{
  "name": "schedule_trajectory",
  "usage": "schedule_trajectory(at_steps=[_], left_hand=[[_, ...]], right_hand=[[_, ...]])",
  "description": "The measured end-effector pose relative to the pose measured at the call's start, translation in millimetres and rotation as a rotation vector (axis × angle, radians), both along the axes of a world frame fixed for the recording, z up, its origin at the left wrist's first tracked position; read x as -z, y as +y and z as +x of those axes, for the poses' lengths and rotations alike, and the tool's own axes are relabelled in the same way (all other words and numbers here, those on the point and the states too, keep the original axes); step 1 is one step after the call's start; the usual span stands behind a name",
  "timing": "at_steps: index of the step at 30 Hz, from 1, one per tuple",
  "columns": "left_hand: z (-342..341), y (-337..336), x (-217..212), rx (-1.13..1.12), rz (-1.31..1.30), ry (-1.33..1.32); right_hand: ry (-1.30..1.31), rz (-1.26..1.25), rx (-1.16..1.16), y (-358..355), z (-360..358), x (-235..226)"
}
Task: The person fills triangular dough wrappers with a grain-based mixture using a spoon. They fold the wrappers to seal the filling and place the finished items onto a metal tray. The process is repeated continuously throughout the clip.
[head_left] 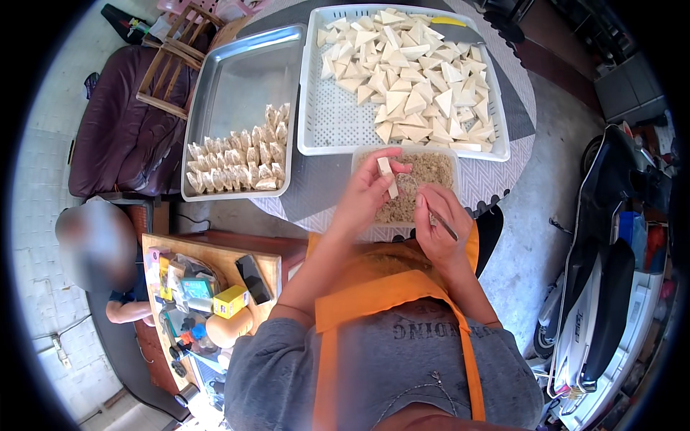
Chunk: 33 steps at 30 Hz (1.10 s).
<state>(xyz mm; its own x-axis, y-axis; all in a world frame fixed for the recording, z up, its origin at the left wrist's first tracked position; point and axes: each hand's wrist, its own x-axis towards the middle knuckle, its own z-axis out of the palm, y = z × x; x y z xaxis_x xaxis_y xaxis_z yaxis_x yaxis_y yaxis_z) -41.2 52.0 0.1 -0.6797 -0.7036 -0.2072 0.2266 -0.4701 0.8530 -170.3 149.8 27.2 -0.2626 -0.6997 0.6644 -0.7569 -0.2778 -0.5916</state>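
Observation:
My left hand [365, 192] is closed around a white tofu piece [387, 177], pinched between thumb and fingers. Close beside it, my right hand [445, 221] grips a thin metal utensil [441, 224]; its handle sticks out toward me and its working end is hidden by the fingers. Both hands are over a clear plastic tub [456, 167] of crumbly brown minced filling [431, 167]. Beyond it, a white perforated plastic basket [338, 118] holds a heap of tofu triangles [417, 72]. To the left, rows of filled tofu pieces [237, 158] stand in the near part of a metal tray [237, 82].
A yellow-handled knife [449, 21] lies at the basket's far right corner. A round table with a patterned cloth [316, 183] bears everything. At lower left are a wooden side table [269, 267] with a phone [253, 279] and a seated person [129, 309]. A scooter [593, 309] stands right.

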Motion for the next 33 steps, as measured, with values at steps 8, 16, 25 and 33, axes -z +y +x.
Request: schedule_trajectory(at_steps=[8, 16, 25, 33], left_hand=[[-2, 6, -2, -0.046, -0.072, -0.044], [-6, 11, 4, -0.113, -0.377, -0.174], [-17, 18, 10, -0.184, -0.676, -0.227], [-5, 13, 10, -0.168, -0.580, -0.191]], right_hand=[[0.012, -0.016, -0.017, 2, 3, 0], [0.052, -0.008, -0.037, 1, 6, 7], [0.151, -0.066, -0.058, -7, 9, 25], [-0.072, 0.025, -0.108, -12, 9, 25]])
